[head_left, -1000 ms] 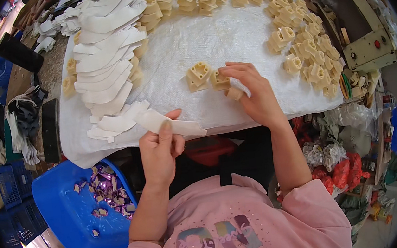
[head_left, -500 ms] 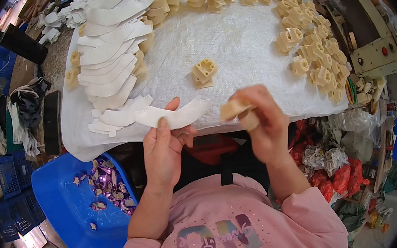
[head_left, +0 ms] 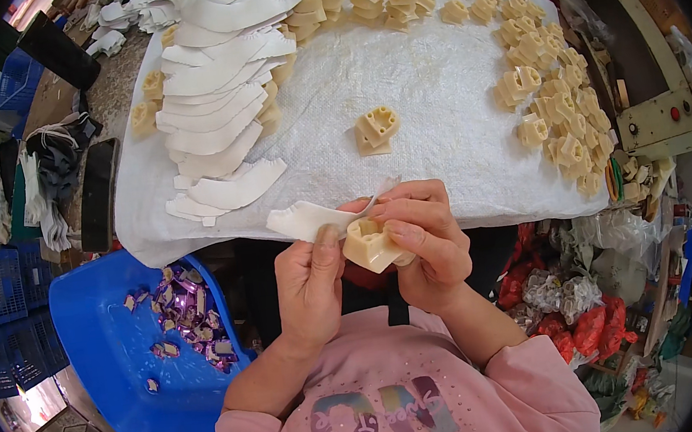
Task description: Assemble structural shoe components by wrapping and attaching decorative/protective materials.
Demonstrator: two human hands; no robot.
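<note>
Just off the near edge of the table, my left hand [head_left: 309, 283] pinches a curved white strip [head_left: 300, 219] between thumb and fingers. My right hand [head_left: 429, 245] grips a hollow cream plastic part [head_left: 370, 247], its open side facing up. The strip's far end lies against the part, bent upward by the right fingers. Beyond my hands a single cream part [head_left: 377, 130] sits on the white woven sheet [head_left: 311, 127]. To the left, overlapping white strips [head_left: 212, 103] form a long stack, with a few loose strips [head_left: 242, 186] at its near end.
Many cream parts [head_left: 557, 101] crowd the table's right side and far edge. A blue basin [head_left: 108, 359] with shiny purple pieces stands low at left, near a dark phone [head_left: 99, 195]. At right are a metal machine frame [head_left: 661, 120] and red plastic bags [head_left: 590, 334].
My right hand has brought the cream part left, up to the white strip. The strip, flat and held by the left hand alone before, is now bent against the part.
</note>
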